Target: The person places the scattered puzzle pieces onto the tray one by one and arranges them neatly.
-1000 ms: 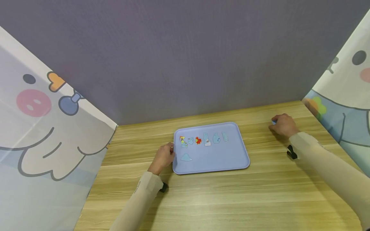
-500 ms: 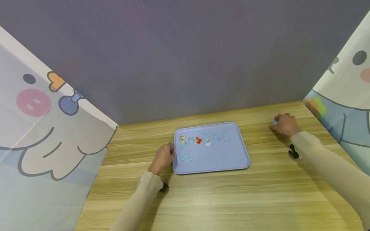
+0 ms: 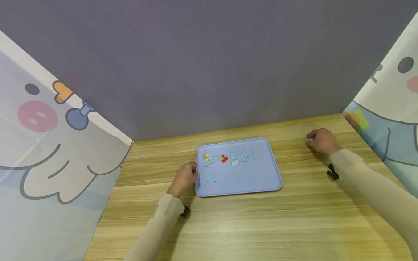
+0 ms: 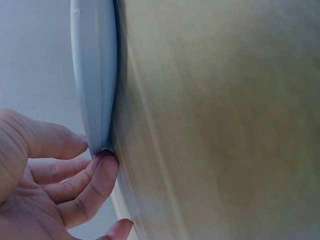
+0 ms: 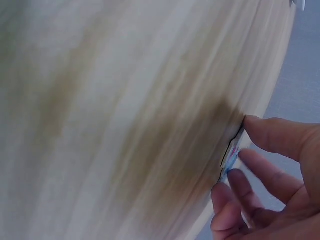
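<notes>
My left hand [image 3: 185, 175] pinches the left rim of a light blue-violet tray [image 3: 241, 185]; in the left wrist view the thumb lies on the rim and the fingers [image 4: 102, 175] are curled below it. Several flat puzzle pieces lie on the tray: a row near its far side includes a red piece [image 3: 224, 158], a yellow-and-blue piece [image 3: 207, 161] and pale blue ones, with a triangular blue piece [image 3: 210, 177] nearer the front. To the right of the tray, my right hand [image 3: 323, 141] grips a thin blue printed puzzle piece [image 5: 231, 154] by its edges at the tabletop, partly hidden by the fingers.
The wood-grain table [image 3: 248, 224] meets a tall grey panel [image 3: 209, 72] at the back. Cartoon-printed sheets stand on the left [image 3: 65, 152] and right [image 3: 395, 119], the right one close to my right hand.
My right hand has shifted very slightly right with its fingers at the blue puzzle piece. The left hand, the tray and the pieces on it stay in place.
</notes>
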### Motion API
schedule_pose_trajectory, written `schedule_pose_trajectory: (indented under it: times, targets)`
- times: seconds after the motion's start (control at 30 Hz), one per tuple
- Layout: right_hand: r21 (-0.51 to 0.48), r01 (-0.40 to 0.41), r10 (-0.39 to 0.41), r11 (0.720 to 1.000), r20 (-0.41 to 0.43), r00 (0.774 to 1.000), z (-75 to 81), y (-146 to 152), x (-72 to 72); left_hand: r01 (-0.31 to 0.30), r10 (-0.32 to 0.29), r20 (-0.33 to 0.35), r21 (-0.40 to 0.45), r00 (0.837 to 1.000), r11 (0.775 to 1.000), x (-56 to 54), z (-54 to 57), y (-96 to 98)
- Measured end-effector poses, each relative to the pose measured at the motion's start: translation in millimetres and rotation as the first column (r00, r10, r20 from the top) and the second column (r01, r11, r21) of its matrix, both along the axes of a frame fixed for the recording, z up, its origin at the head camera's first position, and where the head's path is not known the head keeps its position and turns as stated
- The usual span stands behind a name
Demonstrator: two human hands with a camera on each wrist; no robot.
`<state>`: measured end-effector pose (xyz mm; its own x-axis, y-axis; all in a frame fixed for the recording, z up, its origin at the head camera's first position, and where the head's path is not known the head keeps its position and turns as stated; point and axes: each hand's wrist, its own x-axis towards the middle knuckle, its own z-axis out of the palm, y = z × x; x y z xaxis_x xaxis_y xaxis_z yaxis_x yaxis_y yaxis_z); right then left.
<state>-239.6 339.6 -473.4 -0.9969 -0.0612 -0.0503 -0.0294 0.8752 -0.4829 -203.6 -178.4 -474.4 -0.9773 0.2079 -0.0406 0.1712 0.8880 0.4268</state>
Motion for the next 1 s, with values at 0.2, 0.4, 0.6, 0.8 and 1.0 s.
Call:
schedule_pose_trajectory:
  times: [0.2,0.4,0.6,0.8,1.0]
  targets:
    - [0.012,0.013,-0.012,1.000,-0.059,0.998,-3.8,2.0,-1.6,-0.007,0.007,0.007,-0.003,1.000,1.000,0.5,0.1,0.4]
    - [0.084,0.009,-0.009,0.996,-0.007,1.000,-0.5,8.7,-1.6,-0.011,0.012,0.016,-0.002,1.000,1.000,1.1,2.0,0.9]
    - [0.085,0.000,-0.004,0.996,0.042,0.999,1.9,9.6,-1.8,-0.010,0.010,0.011,-0.005,1.000,1.000,1.4,2.7,0.5]
    - [0.062,-0.005,0.000,0.998,0.084,0.996,1.8,12.1,-3.9,-0.009,0.009,0.019,-0.002,1.000,1.000,1.0,1.4,0.0]
    - [0.043,0.004,-0.008,0.999,0.080,0.997,1.2,12.9,-6.1,-0.018,0.018,0.024,-0.001,1.000,1.000,0.9,0.9,1.3]
